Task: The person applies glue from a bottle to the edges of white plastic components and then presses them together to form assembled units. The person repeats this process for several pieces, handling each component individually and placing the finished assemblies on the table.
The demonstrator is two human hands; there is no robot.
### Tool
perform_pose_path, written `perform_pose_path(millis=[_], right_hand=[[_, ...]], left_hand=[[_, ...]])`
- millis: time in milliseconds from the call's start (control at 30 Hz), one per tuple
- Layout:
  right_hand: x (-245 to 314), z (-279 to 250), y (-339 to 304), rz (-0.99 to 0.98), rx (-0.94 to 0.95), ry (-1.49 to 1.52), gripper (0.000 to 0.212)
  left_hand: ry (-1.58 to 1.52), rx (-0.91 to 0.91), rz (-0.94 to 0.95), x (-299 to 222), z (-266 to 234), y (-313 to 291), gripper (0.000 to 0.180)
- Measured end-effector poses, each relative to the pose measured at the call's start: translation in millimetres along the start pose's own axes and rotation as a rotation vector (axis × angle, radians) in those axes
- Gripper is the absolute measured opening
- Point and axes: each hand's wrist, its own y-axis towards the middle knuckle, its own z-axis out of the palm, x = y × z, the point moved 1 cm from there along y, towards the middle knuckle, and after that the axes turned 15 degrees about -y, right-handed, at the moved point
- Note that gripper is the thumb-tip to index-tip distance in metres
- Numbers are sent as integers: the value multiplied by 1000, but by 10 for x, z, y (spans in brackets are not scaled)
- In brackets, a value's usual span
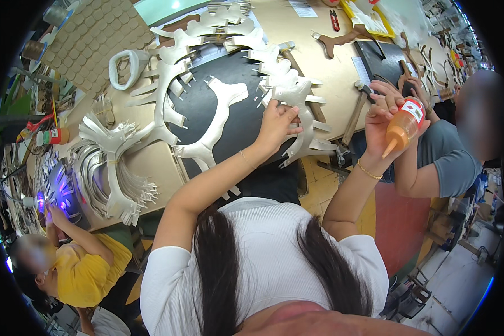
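Observation:
My right hand (379, 120) is wrapped round an orange squeeze bottle (400, 130) with a white-and-red label. It is tilted, its pointed nozzle facing down and left. My left hand (277, 127) has its bent fingers on a curved white leather-like piece (297, 96), gripping it near the edge. That piece lies among several overlapping white ones along the right of a black board (246, 106). Another branched white piece (215, 123) lies alone on the board. Whether glue or anything else is on the nozzle tip is too small to tell.
Fanned stacks of white pieces (115, 168) lie left of the board. Beyond are a white roll-shaped container (130, 68), red snips (334, 21), a hammer (357, 106) and a yellow tray (369, 28). Co-workers sit at the right (453, 162) and lower left (87, 269).

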Motion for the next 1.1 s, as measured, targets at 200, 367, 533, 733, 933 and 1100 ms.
perform_pose_path(millis=[200,367,533,733,933,1100], right_hand=[[-94,-15,27,21,-2,15,68],[-201,33,73,54,-11,40,67],[-389,147,101,135,-20,45,68],[-824,305,111,335,-34,95,69],[-1571,343,13,607,-214,2,64],[-2224,274,35,580,-356,-237,55]], left_hand=[[58,-5,-134,-3,-119,164,38],[328,-5,-36,-369,-381,-65,54],[1566,-400,805,-761,-816,-399,37],[1471,-444,539,-858,-1018,-434,35],[1054,-415,277,-1088,-1073,-498,27],[461,-272,239,-1296,-950,-840,31]])
